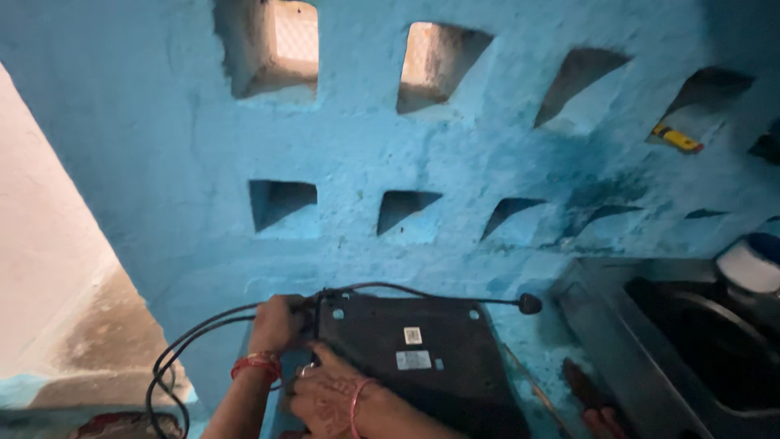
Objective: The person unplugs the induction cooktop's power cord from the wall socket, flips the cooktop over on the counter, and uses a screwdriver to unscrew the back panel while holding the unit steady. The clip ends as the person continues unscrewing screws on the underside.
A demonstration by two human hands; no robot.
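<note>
A flat black appliance (422,358) lies underside up at the bottom centre, with two small labels on it. My left hand (276,323) grips its upper left corner, where a black cord (195,333) comes out. That cord loops down to the left and also runs along the top edge to a black plug (530,304). My right hand (329,397) rests on the appliance's left edge, fingers curled against it. Red bangles circle both wrists.
A blue plastered wall (455,162) with two rows of slanted openings fills the view. A yellow object (677,139) sits in the upper right opening. At the right stands a dark metal stove (691,341) beside a white-lidded container (751,264). A pale wall (49,244) rises on the left.
</note>
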